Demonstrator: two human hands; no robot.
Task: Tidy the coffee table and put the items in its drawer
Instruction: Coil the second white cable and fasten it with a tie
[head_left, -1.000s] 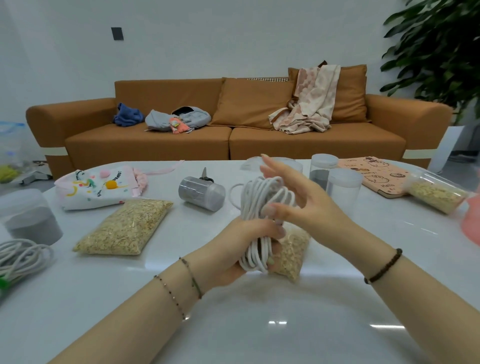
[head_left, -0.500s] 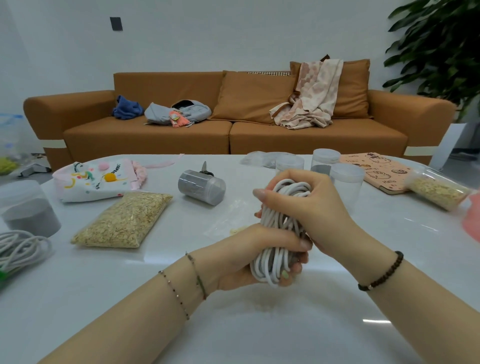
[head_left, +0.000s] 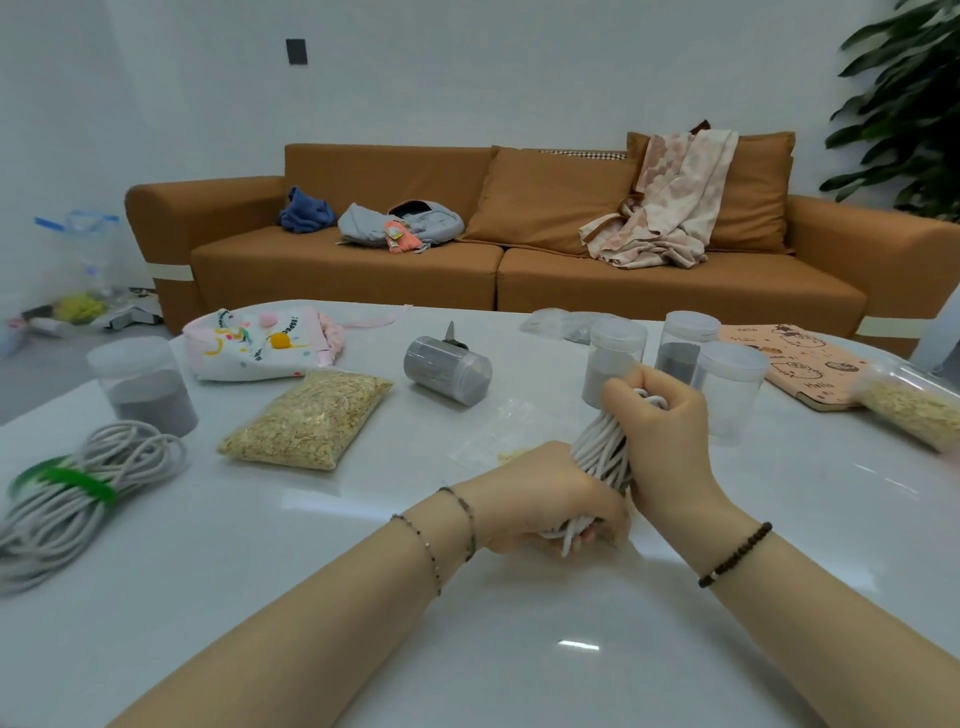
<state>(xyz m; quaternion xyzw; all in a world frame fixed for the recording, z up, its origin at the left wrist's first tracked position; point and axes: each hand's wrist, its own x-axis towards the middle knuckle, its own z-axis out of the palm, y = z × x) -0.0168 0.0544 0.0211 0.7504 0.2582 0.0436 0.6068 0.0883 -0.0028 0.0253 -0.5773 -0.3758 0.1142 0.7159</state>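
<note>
A white cable bundle (head_left: 602, 453) stands tilted, top loops gripped in the right hand (head_left: 667, 441), bottom loops in the left hand (head_left: 540, 499).

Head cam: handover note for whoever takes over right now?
Left hand grips the lower end of the white cord bundle; right hand grips its top.
Done: nothing visibly put away; the drawer is not in view.
Left, all on the table: this bundle, tied cord coil, oat bag, lying jar, pouch, notebook, other jars.
</note>
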